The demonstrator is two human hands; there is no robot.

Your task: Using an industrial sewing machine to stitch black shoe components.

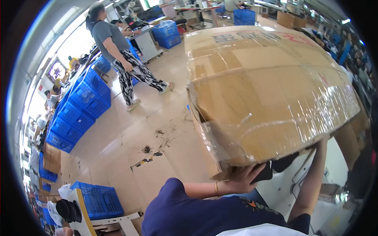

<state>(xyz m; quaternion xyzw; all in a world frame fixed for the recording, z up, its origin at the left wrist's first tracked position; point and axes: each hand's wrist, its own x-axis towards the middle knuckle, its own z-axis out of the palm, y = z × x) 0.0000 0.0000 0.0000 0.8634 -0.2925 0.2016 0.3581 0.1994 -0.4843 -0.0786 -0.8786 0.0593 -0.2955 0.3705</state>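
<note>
A large brown cardboard box (267,90), wrapped in clear tape and creased, fills the space in front of me on the right. My left hand (246,176) supports its near lower edge, with the fingers partly spread against the cardboard. Black, soft-looking pieces (264,173) show under that edge, right beside my left fingers. My right hand (323,143) reaches up to the box's near right edge; its fingers are hidden beneath the cardboard. The box's underside and contents are out of sight.
A person (112,49) in a grey top walks on the tiled floor (130,137) ahead left. Blue crates (84,102) line the left side; another blue crate (98,198) stands near my left. A white machine table (283,188) is below the box. Dark scraps (151,155) litter the floor.
</note>
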